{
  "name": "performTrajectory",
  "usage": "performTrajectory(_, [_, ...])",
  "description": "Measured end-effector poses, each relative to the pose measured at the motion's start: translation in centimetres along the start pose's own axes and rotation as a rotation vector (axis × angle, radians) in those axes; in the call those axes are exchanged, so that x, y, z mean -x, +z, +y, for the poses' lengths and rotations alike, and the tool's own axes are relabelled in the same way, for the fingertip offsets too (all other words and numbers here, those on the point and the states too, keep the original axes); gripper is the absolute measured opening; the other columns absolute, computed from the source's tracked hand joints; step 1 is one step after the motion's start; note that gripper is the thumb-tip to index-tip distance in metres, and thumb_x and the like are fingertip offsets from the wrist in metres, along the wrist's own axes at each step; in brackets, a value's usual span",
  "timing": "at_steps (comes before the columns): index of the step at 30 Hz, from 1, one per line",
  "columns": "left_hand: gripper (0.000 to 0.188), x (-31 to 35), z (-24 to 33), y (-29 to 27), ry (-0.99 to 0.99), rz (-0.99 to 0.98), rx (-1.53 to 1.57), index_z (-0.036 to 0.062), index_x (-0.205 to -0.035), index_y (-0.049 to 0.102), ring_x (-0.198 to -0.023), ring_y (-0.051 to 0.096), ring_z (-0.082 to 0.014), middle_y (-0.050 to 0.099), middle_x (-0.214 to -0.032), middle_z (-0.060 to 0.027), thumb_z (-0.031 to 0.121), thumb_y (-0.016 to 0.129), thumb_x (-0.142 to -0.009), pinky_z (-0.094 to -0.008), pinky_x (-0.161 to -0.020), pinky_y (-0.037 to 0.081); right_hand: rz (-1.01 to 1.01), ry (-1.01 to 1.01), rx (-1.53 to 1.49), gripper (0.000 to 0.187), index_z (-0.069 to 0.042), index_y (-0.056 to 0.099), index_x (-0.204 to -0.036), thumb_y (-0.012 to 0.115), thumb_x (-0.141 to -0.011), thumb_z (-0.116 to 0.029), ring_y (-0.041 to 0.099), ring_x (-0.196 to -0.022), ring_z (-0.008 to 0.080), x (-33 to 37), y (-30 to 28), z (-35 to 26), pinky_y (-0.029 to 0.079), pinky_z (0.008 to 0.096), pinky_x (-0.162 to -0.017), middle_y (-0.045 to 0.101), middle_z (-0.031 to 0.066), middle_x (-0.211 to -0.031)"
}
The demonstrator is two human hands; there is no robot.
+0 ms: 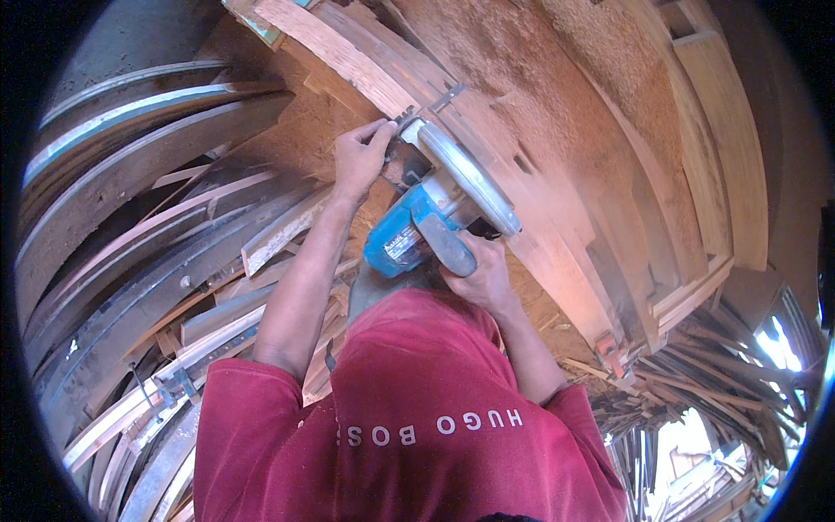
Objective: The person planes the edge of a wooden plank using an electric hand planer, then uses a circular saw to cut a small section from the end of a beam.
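Observation:
A blue circular saw (404, 235) with a silver blade guard (465, 174) rests on a long wooden board (557, 296). My right hand (483, 270) is wrapped round the saw's dark handle. At the saw's far left, my left hand (361, 157) is closed with thumb and fingers at the front edge of its base. What lies right under those fingertips is partly hidden. A small metal bar (448, 97) sticks out from the saw's front across the wood. The blade itself is hidden by the guard and the wood.
Sawdust (626, 78) covers the wood to the right. An orange clamp (611, 355) sits at the board's near end. Stacked planks (130, 235) fill the left side, with a metal clamp (174, 387) among them. Loose wood strips (713, 374) are heaped at the lower right.

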State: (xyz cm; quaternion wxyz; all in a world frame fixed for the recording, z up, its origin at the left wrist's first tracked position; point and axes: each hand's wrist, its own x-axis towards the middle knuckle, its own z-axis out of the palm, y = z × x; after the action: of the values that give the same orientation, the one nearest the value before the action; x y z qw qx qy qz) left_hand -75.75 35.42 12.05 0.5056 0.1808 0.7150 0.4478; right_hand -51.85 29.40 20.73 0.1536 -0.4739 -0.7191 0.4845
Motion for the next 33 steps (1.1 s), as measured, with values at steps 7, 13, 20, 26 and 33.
performTrajectory(7, [0.03, -0.3, 1.2, -0.4, 0.02, 0.009, -0.008, -0.0028, -0.104, 0.075, -0.065, 0.055, -0.0041, 0.067, -0.078, 0.0011, 0.024, 0.07, -0.091, -0.0231, -0.054, 0.042, -0.033, -0.016, 0.019, 0.041, -0.003, 0.068, -0.106, 0.079, -0.068, -0.014, 0.071, -0.084, 0.0357, -0.8, 0.4, 0.0, 0.057, 0.0426, -0.074, 0.071, 0.0185, -0.096])
performTrajectory(13, [0.033, -1.0, 1.4, -1.2, 0.009, 0.004, -0.002, -0.0036, -0.106, 0.075, -0.067, 0.057, -0.0049, 0.068, -0.078, 0.0, 0.025, 0.071, -0.09, -0.0231, -0.055, 0.044, -0.039, -0.021, 0.008, 0.04, -0.003, 0.068, -0.106, 0.078, -0.069, -0.014, 0.07, -0.082, 0.036, -1.6, 0.7, -0.7, 0.056, 0.0427, -0.073, 0.071, 0.018, -0.093])
performTrajectory(20, [0.036, -2.3, 0.7, -2.5, 0.107, 0.053, -0.098, -0.0058, -0.108, 0.073, -0.074, 0.061, -0.0072, 0.071, -0.084, -0.0035, 0.025, 0.071, -0.089, -0.0236, -0.066, 0.049, -0.005, -0.053, -0.021, 0.035, -0.001, 0.067, -0.101, 0.074, -0.067, -0.003, 0.069, -0.08, 0.0343, -2.6, 1.3, -2.3, 0.054, 0.0394, -0.072, 0.069, 0.0163, -0.088])
performTrajectory(26, [0.035, -2.2, 2.2, -2.9, 0.098, 0.026, -0.073, -0.0047, -0.106, 0.074, -0.073, 0.059, -0.0065, 0.071, -0.084, -0.0024, 0.026, 0.071, -0.089, -0.024, -0.065, 0.048, 0.002, -0.059, -0.013, 0.033, -0.002, 0.068, -0.099, 0.073, -0.066, -0.003, 0.069, -0.077, 0.0339, -3.1, 1.8, -2.2, 0.054, 0.0391, -0.069, 0.069, 0.0155, -0.086])
performTrajectory(33, [0.036, -3.0, 2.7, -4.0, 0.06, 0.017, -0.094, -0.0048, -0.106, 0.074, -0.073, 0.059, -0.0065, 0.071, -0.084, -0.0024, 0.027, 0.071, -0.089, -0.0234, -0.063, 0.047, -0.005, -0.056, -0.004, 0.033, -0.002, 0.068, -0.098, 0.074, -0.066, -0.003, 0.069, -0.076, 0.0337, -4.1, 2.2, -3.1, 0.054, 0.0394, -0.068, 0.069, 0.015, -0.084])
